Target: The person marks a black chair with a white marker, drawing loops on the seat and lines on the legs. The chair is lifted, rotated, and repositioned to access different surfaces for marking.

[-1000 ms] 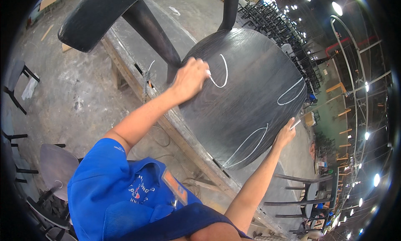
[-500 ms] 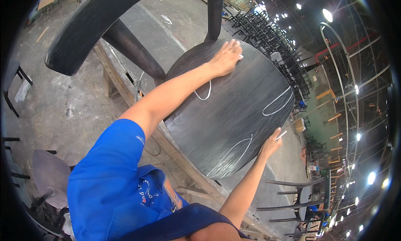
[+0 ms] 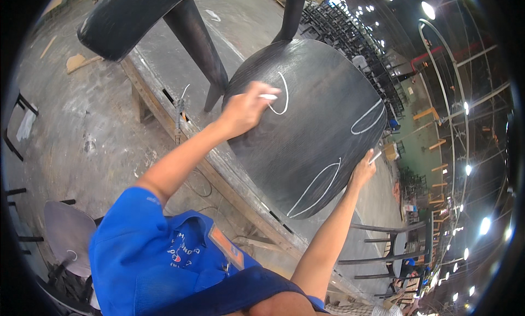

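A black wooden chair lies tipped on a workbench, its broad seat [image 3: 306,124] facing me and its curved backrest [image 3: 128,23] at the upper left. Several white loops are drawn on the seat, one of them an oval [image 3: 316,189] near its lower edge. My left hand [image 3: 243,112] is closed round a piece of white chalk [image 3: 268,97], beside a curved line on the seat's left part. At the seat's right edge, my right hand [image 3: 362,171] steadies the chair, with a short white stick [image 3: 375,157] between its fingers.
The workbench [image 3: 219,182] has a wooden edge, with a coiled hose [image 3: 178,119] hanging by it. Another chair seat [image 3: 68,234] stands at the lower left. A dark chair [image 3: 391,253] is at the right; stacked dark frames [image 3: 333,37] fill the back.
My left hand has moved from the seat's far part down and left to the curved line. The chair has shifted slightly; my right hand has moved a little up and right along its edge.
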`<action>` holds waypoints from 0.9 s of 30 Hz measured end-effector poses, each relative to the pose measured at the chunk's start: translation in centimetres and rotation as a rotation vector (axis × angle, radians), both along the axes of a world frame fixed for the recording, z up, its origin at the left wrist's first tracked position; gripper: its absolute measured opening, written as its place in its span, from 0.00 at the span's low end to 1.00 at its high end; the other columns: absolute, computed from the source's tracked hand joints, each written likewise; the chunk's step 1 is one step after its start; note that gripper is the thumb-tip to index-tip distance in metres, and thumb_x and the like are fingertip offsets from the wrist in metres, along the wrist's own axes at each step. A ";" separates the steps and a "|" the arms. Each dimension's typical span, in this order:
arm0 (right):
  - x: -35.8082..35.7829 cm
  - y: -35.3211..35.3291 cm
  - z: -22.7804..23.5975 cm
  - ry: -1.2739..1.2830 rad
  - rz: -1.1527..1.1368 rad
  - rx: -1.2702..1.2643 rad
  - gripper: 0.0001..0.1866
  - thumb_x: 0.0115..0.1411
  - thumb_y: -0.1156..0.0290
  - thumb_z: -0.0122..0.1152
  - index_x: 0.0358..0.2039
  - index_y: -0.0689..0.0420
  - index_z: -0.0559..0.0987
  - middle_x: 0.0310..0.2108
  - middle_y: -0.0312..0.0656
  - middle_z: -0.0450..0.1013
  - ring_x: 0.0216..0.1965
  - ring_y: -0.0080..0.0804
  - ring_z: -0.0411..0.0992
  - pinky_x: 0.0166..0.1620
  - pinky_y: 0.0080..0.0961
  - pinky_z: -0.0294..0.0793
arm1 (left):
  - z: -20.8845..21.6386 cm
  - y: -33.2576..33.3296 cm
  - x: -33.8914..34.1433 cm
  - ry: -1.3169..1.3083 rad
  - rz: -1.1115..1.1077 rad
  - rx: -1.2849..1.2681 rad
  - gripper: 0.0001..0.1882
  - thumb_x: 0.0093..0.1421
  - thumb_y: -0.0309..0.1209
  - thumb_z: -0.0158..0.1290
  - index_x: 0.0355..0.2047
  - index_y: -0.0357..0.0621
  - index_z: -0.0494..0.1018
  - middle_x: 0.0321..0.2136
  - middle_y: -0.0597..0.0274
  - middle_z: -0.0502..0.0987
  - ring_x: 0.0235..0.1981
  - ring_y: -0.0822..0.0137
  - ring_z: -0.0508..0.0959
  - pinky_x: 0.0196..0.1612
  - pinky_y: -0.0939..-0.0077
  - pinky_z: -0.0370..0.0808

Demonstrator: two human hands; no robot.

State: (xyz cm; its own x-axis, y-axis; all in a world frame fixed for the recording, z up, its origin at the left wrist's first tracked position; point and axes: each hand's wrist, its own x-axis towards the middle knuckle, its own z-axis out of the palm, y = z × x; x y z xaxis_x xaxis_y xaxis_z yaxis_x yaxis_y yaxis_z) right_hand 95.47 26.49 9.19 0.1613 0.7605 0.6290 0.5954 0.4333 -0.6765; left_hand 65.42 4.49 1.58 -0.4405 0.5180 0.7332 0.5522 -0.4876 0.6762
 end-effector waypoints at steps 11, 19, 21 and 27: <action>-1.3 2.3 0.5 0.014 0.041 -0.040 0.29 0.61 0.50 0.52 0.17 0.66 0.68 0.13 0.35 0.59 0.19 0.24 0.55 0.23 0.30 0.57 | -6.6 -9.0 -2.1 -0.411 0.277 -0.048 0.10 0.64 0.32 0.48 0.40 0.38 0.71 0.37 0.59 0.76 0.36 0.69 0.77 0.39 0.77 0.74; -1.7 0.3 -0.5 0.191 0.136 -0.037 0.27 0.62 0.51 0.52 0.16 0.61 0.66 0.14 0.30 0.56 0.19 0.20 0.52 0.22 0.26 0.53 | -0.4 -2.1 -2.6 -0.095 0.259 0.114 0.08 0.55 0.21 0.53 0.37 0.39 0.74 0.33 0.58 0.76 0.31 0.66 0.76 0.33 0.77 0.72; -2.0 0.0 -0.6 0.192 0.128 -0.019 0.28 0.61 0.51 0.53 0.15 0.61 0.66 0.14 0.30 0.56 0.19 0.20 0.52 0.22 0.27 0.53 | 0.9 -0.2 -3.3 -0.093 0.247 0.086 0.07 0.55 0.21 0.53 0.36 0.39 0.74 0.32 0.57 0.76 0.28 0.64 0.76 0.32 0.76 0.72; -2.3 -1.1 -0.7 0.165 0.090 -0.026 0.29 0.61 0.49 0.53 0.16 0.63 0.66 0.13 0.30 0.55 0.19 0.21 0.52 0.22 0.28 0.53 | 4.9 6.2 -5.0 0.010 0.275 0.110 0.07 0.54 0.28 0.57 0.32 0.38 0.75 0.27 0.58 0.78 0.26 0.69 0.77 0.31 0.77 0.73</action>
